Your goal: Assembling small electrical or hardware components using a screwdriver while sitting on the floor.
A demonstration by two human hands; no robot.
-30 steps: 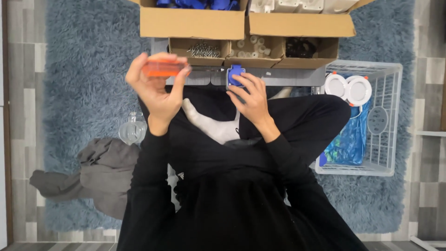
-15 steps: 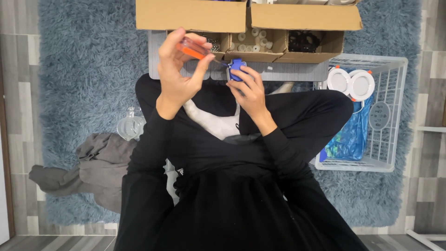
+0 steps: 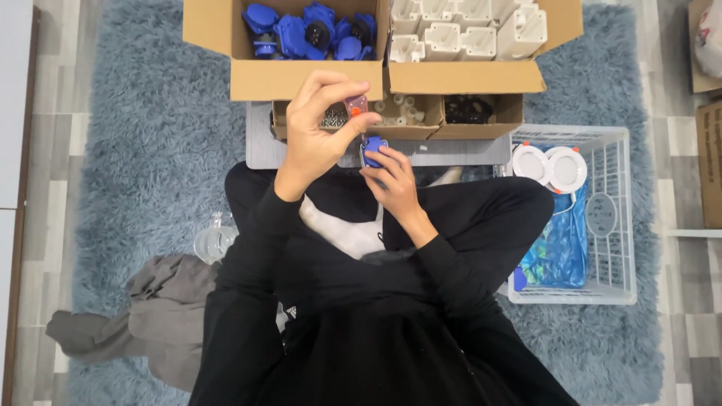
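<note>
**Two hands meet over the small boxes**

While the person sits cross-legged on the shaggy blue-grey rug (image 3: 135, 135), a crumpled grey garment (image 3: 143, 323) lies at the far left beside the knee, with a clear glass jar (image 3: 214, 240) just above it. Further along, the left hand (image 3: 320, 128) is raised, its grip pinched together on a small orange tool (image 3: 356, 105) between thumb and fingertips. Right below that, nearly touching, the right hand (image 3: 387, 177) has its grip clamped on a small blue part (image 3: 372, 149), held up in front of the lap. Behind both hands stand open cardboard boxes: one with blue parts (image 3: 308, 30), one with white parts (image 3: 466, 30), and lower trays of small hardware (image 3: 398, 116). At the right, a white wire basket (image 3: 617, 218) sits on the rug, holding two round white discs (image 3: 553, 165) and a blue bag (image 3: 556, 248).
</note>
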